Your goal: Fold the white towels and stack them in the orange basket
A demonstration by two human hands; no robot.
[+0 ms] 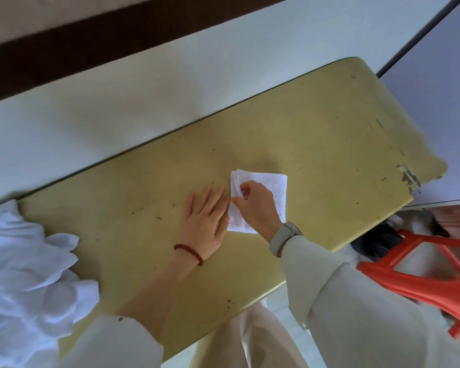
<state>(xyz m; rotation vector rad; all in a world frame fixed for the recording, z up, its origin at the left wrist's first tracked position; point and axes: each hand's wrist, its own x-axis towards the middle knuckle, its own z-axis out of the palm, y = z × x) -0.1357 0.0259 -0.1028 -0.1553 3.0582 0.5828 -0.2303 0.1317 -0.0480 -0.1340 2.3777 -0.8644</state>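
Note:
A small folded white towel (272,185) lies near the middle of the yellow-green table (316,134). My right hand (258,208) rests on top of it and pinches its left edge between thumb and fingers. Flat on the table just left of the towel lies my left hand (206,221), fingers together, their tips touching the towel's edge. A heap of unfolded white towels (27,274) sits at the table's left end. The orange basket (422,272) stands below the table's right end; only part of its rim and struts shows.
The table is worn, with chipped paint at its right corner (409,179). A white wall runs behind its far edge. A dark object (377,241) sits on the floor beside the basket. My light trousers show below the near edge.

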